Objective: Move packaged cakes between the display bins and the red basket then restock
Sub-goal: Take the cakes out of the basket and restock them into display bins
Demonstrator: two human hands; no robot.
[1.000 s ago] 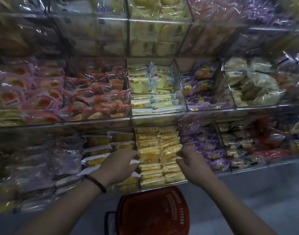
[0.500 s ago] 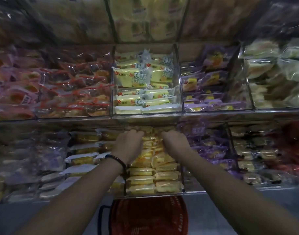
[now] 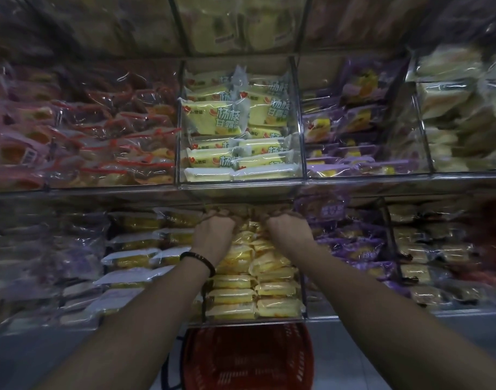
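Yellow cakes (image 3: 252, 291), left hand (image 3: 213, 235), right hand (image 3: 289, 232) among them

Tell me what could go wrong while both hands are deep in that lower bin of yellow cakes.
1. The left hand and right hand reach far back under the upper shelf. Their fingertips show only dimly, so soft packs may get squeezed.
2. The yellow cakes between the wrists lie loosely heaped. Pulling some out may tip others over the bin's front, and they could miss the red basket below.
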